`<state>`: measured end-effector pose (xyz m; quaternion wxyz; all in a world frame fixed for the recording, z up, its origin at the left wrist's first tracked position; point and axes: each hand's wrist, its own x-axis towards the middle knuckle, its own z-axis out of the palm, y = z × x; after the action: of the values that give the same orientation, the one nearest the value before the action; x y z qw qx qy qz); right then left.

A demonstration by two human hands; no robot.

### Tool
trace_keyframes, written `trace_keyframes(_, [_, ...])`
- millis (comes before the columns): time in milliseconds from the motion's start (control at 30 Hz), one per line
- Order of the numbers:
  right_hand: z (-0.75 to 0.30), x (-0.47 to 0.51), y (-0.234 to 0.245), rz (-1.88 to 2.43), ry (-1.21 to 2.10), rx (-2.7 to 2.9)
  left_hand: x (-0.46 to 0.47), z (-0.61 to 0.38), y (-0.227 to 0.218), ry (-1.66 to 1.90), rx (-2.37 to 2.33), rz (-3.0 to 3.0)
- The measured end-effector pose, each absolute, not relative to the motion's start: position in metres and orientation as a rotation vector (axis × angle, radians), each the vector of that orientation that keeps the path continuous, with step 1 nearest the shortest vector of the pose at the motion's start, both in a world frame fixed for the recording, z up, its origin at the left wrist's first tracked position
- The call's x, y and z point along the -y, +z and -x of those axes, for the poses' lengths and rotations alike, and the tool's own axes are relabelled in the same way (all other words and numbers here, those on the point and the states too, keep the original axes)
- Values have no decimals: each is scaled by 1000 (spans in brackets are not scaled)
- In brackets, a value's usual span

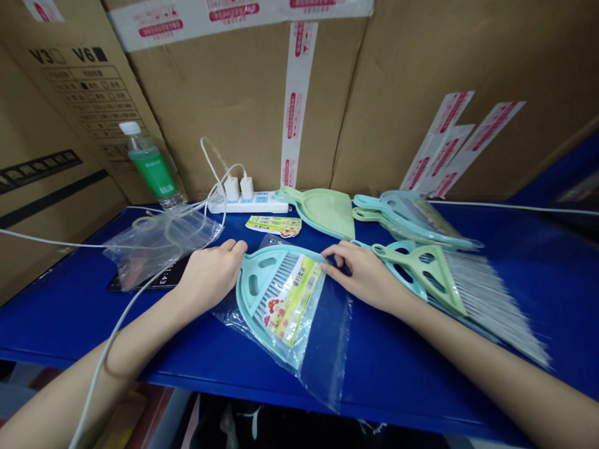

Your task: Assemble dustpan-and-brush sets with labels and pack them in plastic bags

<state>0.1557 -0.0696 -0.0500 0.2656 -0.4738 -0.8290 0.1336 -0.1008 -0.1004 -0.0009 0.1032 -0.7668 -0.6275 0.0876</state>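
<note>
Probably to steady it, left hand curls closed at the upper-left end of the bagged dustpan set, on the blue table; right hand half-curled by its right edge, pinch unclear.

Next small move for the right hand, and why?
Probably smooth the clear bag in against the dustpan with the right hand: a loose flap spreads past the pan's lower right side, and the right fingers are at its right edge. The left hand, closed at the handle end, seems placed to steady it.
</note>
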Motion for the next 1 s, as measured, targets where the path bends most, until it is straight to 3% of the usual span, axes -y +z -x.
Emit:
trace_keyframes(533, [-163, 79, -31, 1305, 279, 2440, 101, 99, -1, 296, 1761, 2335])
trace_keyframes(1000, [-168, 99, -7, 1467, 297, 2768, 97, 109, -13, -49, 1406, 2548])
